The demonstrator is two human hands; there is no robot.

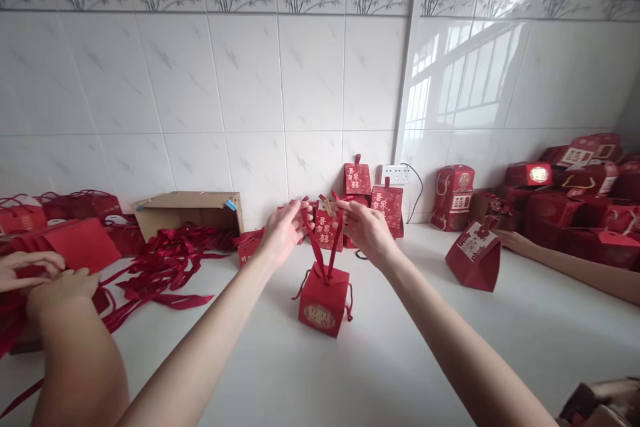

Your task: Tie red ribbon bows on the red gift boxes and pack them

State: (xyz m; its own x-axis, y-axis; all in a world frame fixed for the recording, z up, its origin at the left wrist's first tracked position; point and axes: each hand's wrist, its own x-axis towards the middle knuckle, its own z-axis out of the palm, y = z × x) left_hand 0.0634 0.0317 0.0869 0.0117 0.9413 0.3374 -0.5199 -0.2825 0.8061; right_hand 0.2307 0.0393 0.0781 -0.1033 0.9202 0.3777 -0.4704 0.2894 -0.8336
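Observation:
A small red gift box (324,299) with a pale oval emblem on its front stands, slightly turned, on the white table between my forearms. Thin cords hang at its two sides. From its top a dark red ribbon (317,247) rises in two strands that spread into a V. My left hand (287,230) pinches the left strand, and my right hand (367,230) pinches the right one. Both hands are raised above and behind the box. Just behind them, red boxes with gold lettering (329,223) are partly hidden by my fingers and the ribbon.
Loose red ribbons (173,267) spill from an open cardboard box (195,207) at left. A co-worker's hands (55,280) work beside red bags at far left. On the right, another person's arm (565,260) reaches toward a tilted red box (475,257), near piled boxes (555,210).

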